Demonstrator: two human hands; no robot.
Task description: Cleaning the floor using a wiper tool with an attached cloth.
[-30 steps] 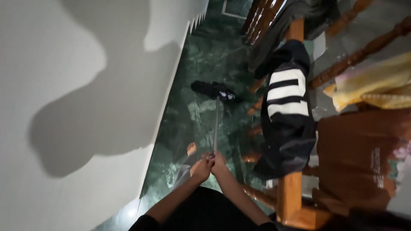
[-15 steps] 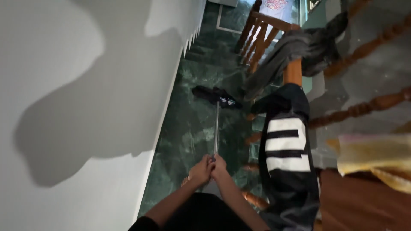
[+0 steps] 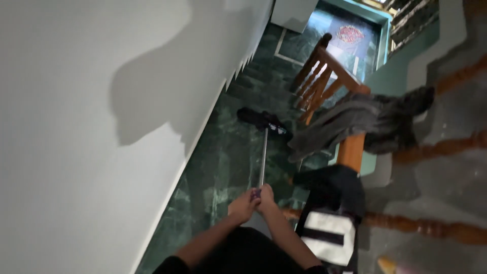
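- Both hands meet at the top of one long tool: the left hand [image 3: 242,205] and right hand [image 3: 265,198] are curled tight together round the purple-tipped end of a mop [image 3: 263,147].
- Its handle is a thin, straight metal rod with a dull shine; it runs away from the hands to a flat, dark, oblong head lying on the floor [image 3: 223,152], near the foot of the wall.
- That floor is polished green stone with pale marbled veining, and it steps down as stairs farther off.
- On the left a smooth, matt white wall [image 3: 76,127] carries a broad soft shadow, its lower edge cut in a sawtooth along the steps.
- To the right stands a wooden railing [image 3: 350,149] of warm orange-brown timber with turned spindles.
- Draped over it are a limp grey cloth [image 3: 355,122] and, nearer, a black garment [image 3: 329,213] with broad white stripes.
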